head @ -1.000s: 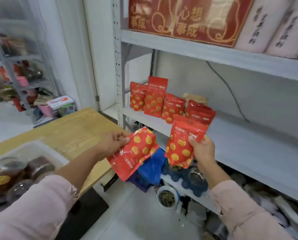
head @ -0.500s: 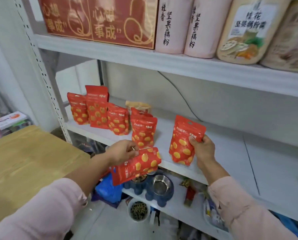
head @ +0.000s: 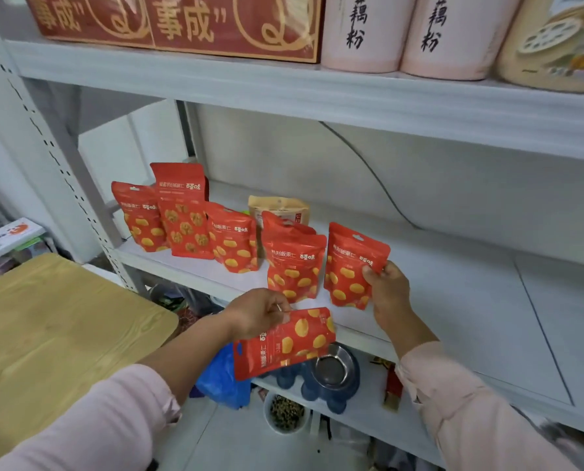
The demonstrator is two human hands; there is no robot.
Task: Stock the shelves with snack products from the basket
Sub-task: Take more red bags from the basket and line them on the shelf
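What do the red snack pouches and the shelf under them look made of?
The red snack pouches: likely thin plastic film, slightly glossy; they crease and bulge softly. The shelf: probably painted metal, matte pale grey, with a seam between flat panels.

The pouch (head: 351,266) my right hand (head: 387,290) grips is bright red, scattered with yellow ovals, with white lettering near its top. The second pouch (head: 294,341), in my left hand (head: 256,312), wears the same red-and-yellow pattern. The shelved pouches (head: 294,270) match, except a taller pouch (head: 183,215) with brownish-orange rounds on red and one plain tan pouch (head: 278,207). The shelf (head: 453,300) is pale grey-white. My sleeves (head: 113,419) are pale pink. The table (head: 45,334) shows light yellow wood grain. A box (head: 188,25) is dark red with gold characters and swirls; the canisters (head: 362,32) are pale pink with black brush characters. A bag (head: 222,379) is vivid blue.
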